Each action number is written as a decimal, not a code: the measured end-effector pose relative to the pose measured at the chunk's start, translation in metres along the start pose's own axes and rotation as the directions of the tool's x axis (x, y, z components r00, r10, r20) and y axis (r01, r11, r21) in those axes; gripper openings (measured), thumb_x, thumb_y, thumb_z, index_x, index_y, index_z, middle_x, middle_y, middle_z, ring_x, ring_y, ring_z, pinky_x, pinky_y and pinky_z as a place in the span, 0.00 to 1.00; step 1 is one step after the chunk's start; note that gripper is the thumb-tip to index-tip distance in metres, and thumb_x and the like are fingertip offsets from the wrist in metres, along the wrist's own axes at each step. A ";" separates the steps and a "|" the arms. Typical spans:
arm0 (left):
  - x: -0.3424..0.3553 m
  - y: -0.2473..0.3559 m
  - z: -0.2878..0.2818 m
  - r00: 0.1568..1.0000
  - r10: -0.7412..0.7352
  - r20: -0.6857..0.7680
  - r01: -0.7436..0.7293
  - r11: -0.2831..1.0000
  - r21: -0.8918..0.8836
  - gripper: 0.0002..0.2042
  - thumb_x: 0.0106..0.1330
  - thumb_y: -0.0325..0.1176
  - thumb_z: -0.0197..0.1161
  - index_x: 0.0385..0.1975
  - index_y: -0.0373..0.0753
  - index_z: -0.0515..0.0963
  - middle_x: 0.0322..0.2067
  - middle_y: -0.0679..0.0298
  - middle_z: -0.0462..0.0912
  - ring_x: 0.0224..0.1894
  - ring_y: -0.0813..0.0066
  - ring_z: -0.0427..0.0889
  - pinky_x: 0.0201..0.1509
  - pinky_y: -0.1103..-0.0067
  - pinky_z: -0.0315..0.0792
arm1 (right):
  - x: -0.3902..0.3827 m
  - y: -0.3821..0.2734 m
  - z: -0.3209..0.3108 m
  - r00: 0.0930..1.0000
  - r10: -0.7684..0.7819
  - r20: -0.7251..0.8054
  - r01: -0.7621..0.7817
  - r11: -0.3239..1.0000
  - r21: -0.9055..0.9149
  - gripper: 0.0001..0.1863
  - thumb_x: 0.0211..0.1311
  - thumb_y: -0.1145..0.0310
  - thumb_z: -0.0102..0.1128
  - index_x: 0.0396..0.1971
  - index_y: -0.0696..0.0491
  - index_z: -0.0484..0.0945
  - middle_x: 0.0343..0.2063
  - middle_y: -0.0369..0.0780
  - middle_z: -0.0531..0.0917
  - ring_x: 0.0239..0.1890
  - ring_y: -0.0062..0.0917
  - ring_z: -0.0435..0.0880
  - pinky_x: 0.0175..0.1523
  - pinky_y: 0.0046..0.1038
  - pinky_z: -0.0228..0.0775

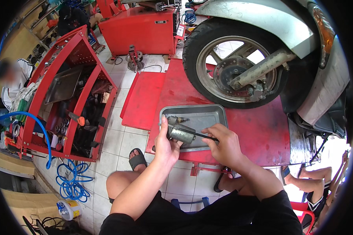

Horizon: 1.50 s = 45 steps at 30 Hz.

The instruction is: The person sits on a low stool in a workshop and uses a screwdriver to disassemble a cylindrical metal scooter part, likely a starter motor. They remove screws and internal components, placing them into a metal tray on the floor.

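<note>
My left hand point(165, 145) is wrapped around a small grey cylindrical motor part point(180, 134), holding it just above the near edge of a grey metal tray point(211, 113). My right hand point(222, 145) pinches a thin black rod point(205, 136) whose tip meets the end of that part. The tray sits on a red lift platform point(259, 133), with a scooter's front wheel point(233, 66) just behind it. A red tool cart point(72, 102) stands to my left.
</note>
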<state>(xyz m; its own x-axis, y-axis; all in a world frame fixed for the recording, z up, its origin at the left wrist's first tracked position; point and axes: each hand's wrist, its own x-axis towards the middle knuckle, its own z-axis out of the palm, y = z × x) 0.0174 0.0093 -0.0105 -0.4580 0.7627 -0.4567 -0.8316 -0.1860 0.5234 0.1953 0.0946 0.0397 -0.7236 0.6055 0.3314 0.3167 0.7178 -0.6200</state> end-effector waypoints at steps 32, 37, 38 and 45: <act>-0.006 -0.008 0.006 0.991 0.135 0.022 -0.136 0.966 0.220 0.16 0.63 0.36 0.73 0.44 0.37 0.77 0.37 0.65 0.84 0.38 0.76 0.84 0.41 0.75 0.80 | 0.001 0.004 0.005 0.924 0.241 0.296 -0.349 0.849 0.397 0.07 0.72 0.76 0.53 0.45 0.62 0.73 0.23 0.39 0.83 0.20 0.14 0.75 0.27 0.20 0.68; -0.004 -0.009 0.004 0.996 0.080 -0.035 -0.071 0.977 0.202 0.14 0.60 0.31 0.75 0.42 0.38 0.78 0.36 0.66 0.83 0.36 0.79 0.83 0.36 0.78 0.79 | 0.004 -0.005 -0.007 0.860 0.350 0.371 -0.494 0.752 0.436 0.10 0.67 0.72 0.62 0.43 0.59 0.74 0.24 0.42 0.85 0.19 0.22 0.79 0.29 0.27 0.70; -0.003 -0.008 0.004 0.996 0.075 -0.043 -0.065 0.977 0.203 0.14 0.61 0.31 0.75 0.42 0.38 0.78 0.35 0.67 0.83 0.35 0.79 0.83 0.36 0.79 0.79 | 0.006 -0.007 -0.011 0.879 0.320 0.355 -0.443 0.822 0.357 0.11 0.65 0.71 0.64 0.43 0.59 0.74 0.25 0.43 0.85 0.20 0.26 0.80 0.29 0.28 0.71; 0.001 0.001 0.004 0.992 0.099 -0.075 -0.087 0.985 0.150 0.15 0.61 0.34 0.75 0.42 0.38 0.78 0.36 0.66 0.84 0.35 0.78 0.84 0.37 0.77 0.81 | 0.002 0.014 -0.011 0.986 0.112 0.125 -0.118 0.992 0.043 0.11 0.57 0.70 0.70 0.34 0.60 0.79 0.25 0.47 0.83 0.27 0.43 0.83 0.32 0.38 0.73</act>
<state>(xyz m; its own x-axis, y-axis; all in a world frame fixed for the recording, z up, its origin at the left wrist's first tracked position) 0.0169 0.0127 -0.0076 -0.5607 0.6919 -0.4549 -0.7318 -0.1570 0.6632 0.2050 0.1091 0.0393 -0.7545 0.6343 0.1688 0.3730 0.6259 -0.6849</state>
